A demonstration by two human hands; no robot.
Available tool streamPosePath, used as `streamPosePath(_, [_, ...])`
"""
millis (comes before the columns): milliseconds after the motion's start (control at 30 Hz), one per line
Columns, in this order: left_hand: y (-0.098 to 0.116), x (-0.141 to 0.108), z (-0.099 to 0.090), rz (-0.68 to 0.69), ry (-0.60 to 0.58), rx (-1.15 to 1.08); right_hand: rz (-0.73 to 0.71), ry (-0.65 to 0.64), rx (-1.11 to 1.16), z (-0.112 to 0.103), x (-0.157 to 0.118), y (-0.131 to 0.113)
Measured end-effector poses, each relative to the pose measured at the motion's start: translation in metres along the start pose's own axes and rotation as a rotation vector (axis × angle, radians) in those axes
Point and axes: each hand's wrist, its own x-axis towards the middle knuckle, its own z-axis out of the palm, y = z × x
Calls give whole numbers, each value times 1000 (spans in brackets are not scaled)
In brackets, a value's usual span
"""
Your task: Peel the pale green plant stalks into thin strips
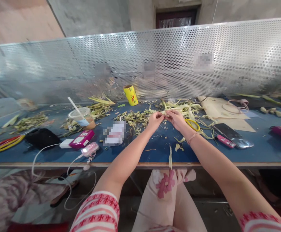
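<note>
Both hands meet over the blue table (pixel 155 154), at the near side of a heap of pale green plant strips (pixel 186 108). My left hand (pixel 156 120) is closed, its fingertips pinched on a small pale green piece (pixel 164 112). From the right, my right hand (pixel 175 118) pinches the same piece, fingers bent and nearly touching the left ones. Smaller green scraps (pixel 135 118) lie just left of the hands. Yellow-handled scissors (pixel 192 124) rest beside my right wrist, their blades hidden.
A yellow roll (pixel 130 95) stands behind the scraps. To the left are a plastic cup with a straw (pixel 83 119), a purple box (pixel 82 139) and white cables. Brown paper (pixel 220 108) and a dark phone (pixel 233 135) lie right. A perforated metal screen (pixel 140 64) rises behind.
</note>
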Motion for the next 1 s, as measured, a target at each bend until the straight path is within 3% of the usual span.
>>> streamPosePath(233, [-7, 2, -3, 82, -12, 68, 26, 16, -19, 0, -1, -4])
streamPosePath(633, [-2, -1, 1, -97, -49, -167, -85, -17, -180, -3, 2, 1])
streamPosePath(1000, [-8, 2, 1, -21, -93, -87, 16, -10, -35, -7, 2, -4])
